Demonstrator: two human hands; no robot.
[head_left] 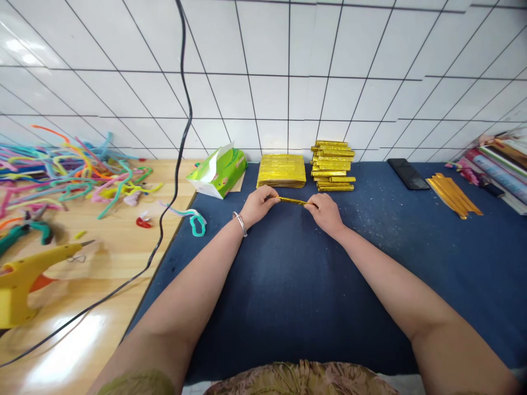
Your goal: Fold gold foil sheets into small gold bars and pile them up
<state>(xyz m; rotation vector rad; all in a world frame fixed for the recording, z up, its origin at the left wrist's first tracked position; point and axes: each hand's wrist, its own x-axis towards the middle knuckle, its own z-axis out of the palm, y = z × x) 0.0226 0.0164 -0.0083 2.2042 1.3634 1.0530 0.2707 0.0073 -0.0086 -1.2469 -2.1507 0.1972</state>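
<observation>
Head view: nearest, both forearms reach out over the dark blue felt mat [288, 285] that covers the right part of the worktop. Toward the mat's far edge the left hand [258, 204], with a silver bangle [240, 224] at the wrist, and the right hand [327, 213] each pinch one end of a thin gold foil strip [293, 201], folded narrow and held level just above the mat. Both grips are tight, fingertips closed on the strip's ends.

To fold such a strip well, I judge the edges should be kept aligned, the foil taut between the hands, and each crease pressed flat along its whole length.

Just beyond the hands, against the white tiled wall [272, 93], lie a flat stack of gold foil sheets [282, 170] and a pile of finished gold folded strips [332, 166]. A green tissue pack [218, 171] sits at the mat's far left corner. On the bare wooden worktop [111, 258] to the left are a yellow glue gun [28, 274], a black cable [168, 208] and a heap of coloured pipe cleaners [69, 164]. Far right lie a black phone [408, 173] and more loose gold strips [453, 195].
</observation>
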